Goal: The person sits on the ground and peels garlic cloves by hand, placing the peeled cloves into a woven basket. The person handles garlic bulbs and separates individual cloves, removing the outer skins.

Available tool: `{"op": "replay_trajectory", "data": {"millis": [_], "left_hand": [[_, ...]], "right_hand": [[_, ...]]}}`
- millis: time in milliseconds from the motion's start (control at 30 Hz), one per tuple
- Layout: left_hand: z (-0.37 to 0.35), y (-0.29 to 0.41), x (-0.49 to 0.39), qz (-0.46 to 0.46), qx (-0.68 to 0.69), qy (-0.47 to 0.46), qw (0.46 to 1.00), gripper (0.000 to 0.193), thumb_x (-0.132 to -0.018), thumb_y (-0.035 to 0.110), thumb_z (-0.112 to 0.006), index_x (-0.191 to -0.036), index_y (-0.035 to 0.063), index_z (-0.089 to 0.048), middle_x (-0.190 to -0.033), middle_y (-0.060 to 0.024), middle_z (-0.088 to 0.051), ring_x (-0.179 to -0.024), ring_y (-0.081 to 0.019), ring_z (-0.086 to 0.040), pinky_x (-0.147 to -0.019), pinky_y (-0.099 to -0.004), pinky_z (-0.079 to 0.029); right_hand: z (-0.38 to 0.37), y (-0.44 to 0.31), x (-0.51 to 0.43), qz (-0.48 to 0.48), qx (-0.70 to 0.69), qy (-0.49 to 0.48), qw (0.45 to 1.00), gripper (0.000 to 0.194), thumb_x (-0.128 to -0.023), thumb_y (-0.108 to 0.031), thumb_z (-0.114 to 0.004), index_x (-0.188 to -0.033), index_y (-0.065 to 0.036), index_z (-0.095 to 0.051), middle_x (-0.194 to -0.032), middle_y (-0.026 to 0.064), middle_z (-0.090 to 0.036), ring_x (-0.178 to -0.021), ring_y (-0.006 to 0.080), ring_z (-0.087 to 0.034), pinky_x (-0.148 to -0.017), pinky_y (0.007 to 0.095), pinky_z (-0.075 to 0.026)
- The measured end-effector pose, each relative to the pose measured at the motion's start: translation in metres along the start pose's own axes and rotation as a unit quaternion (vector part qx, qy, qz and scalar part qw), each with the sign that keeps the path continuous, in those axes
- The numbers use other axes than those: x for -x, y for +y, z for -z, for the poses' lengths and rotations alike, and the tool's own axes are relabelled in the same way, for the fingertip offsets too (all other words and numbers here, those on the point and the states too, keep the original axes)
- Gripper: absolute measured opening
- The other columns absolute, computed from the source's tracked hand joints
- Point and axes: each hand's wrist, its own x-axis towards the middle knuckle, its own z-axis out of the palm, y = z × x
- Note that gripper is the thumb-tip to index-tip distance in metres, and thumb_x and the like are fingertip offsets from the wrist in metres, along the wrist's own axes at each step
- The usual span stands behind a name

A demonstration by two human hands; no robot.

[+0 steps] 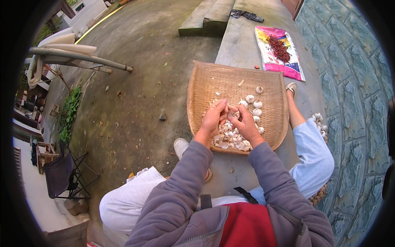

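Observation:
Over a woven bamboo winnowing basket (213, 74), my two hands meet at the fingertips. My left hand (214, 115) pinches a small piece of garlic between thumb and fingers. Opposite it, my right hand (245, 125) has its thumb and fingers on what looks like the same garlic (233, 114), mostly hidden by the fingers. Below and between the wrists lies a heap of loose garlic cloves and papery skins (230, 136). Several whole garlic bulbs (257, 105) sit in a loose row to the right of my right hand, inside the basket.
Beyond the basket, dried red chillies (279, 49) lie on a printed plastic sack (293, 66). More garlic bulbs (319, 123) are beside my right knee, near the stone-patterned wall (348, 123). Concrete steps (206, 18) rise ahead. A black folding chair (60, 176) and a bamboo pole (83, 55) are leftward.

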Motion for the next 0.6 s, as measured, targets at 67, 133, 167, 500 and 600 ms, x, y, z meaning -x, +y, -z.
{"op": "replay_trajectory", "data": {"millis": [67, 133, 167, 500, 600], "left_hand": [[0.0, 0.001, 0.001, 0.051, 0.055, 0.03, 0.997, 0.035, -0.104, 0.034, -0.05, -0.077, 0.0135, -0.045, -0.066, 0.0003, -0.048, -0.046, -0.0044, -0.03, -0.041, -0.0201, -0.029], [0.004, 0.0, 0.002, 0.044, 0.082, 0.05, 0.994, 0.035, -0.105, 0.035, -0.049, -0.076, 0.014, -0.044, -0.064, 0.0018, -0.044, -0.047, -0.0047, -0.03, -0.04, -0.021, -0.028], [0.005, 0.0, 0.002, 0.041, 0.096, 0.06, 0.993, 0.036, -0.105, 0.035, -0.049, -0.076, 0.0143, -0.043, -0.063, 0.0025, -0.042, -0.047, -0.0049, -0.03, -0.039, -0.0215, -0.027], [-0.029, 0.01, 0.01, 0.0, 0.238, 0.095, 0.967, 0.04, -0.105, 0.032, -0.046, -0.07, 0.0157, -0.037, -0.056, 0.0049, -0.026, -0.045, -0.0081, -0.021, -0.037, -0.0228, -0.023], [-0.024, 0.007, 0.0, 0.04, 0.34, 0.056, 0.938, 0.039, -0.104, 0.031, -0.048, -0.07, 0.0158, -0.036, -0.054, 0.0036, -0.025, -0.044, -0.0095, -0.02, -0.037, -0.0241, -0.023]], "right_hand": [[0.0, -0.003, 0.004, -0.024, -0.057, -0.038, 0.997, 0.034, -0.091, -0.018, -0.071, -0.117, -0.006, -0.053, -0.077, 0.0017, -0.06, -0.062, 0.0073, -0.056, -0.055, 0.0249, -0.046], [-0.005, -0.016, 0.007, -0.01, -0.096, -0.066, 0.993, 0.036, -0.094, -0.02, -0.068, -0.122, -0.006, -0.052, -0.083, 0.0026, -0.063, -0.068, 0.0073, -0.058, -0.058, 0.0255, -0.047], [-0.006, -0.023, 0.009, 0.003, -0.084, -0.07, 0.994, 0.035, -0.095, -0.021, -0.066, -0.123, -0.006, -0.052, -0.085, 0.0026, -0.063, -0.069, 0.0073, -0.058, -0.058, 0.0248, -0.047], [-0.026, -0.029, 0.01, -0.055, -0.388, 0.044, 0.919, 0.036, -0.101, -0.041, -0.052, -0.105, -0.006, -0.061, -0.069, -0.0009, -0.052, -0.053, 0.0059, -0.042, -0.047, 0.0206, -0.035], [-0.021, -0.008, 0.004, -0.113, -0.551, -0.042, 0.826, 0.052, -0.1, -0.054, -0.043, -0.106, -0.007, -0.063, -0.063, -0.0009, -0.048, -0.044, 0.0083, -0.037, -0.041, 0.0213, -0.031]]}}
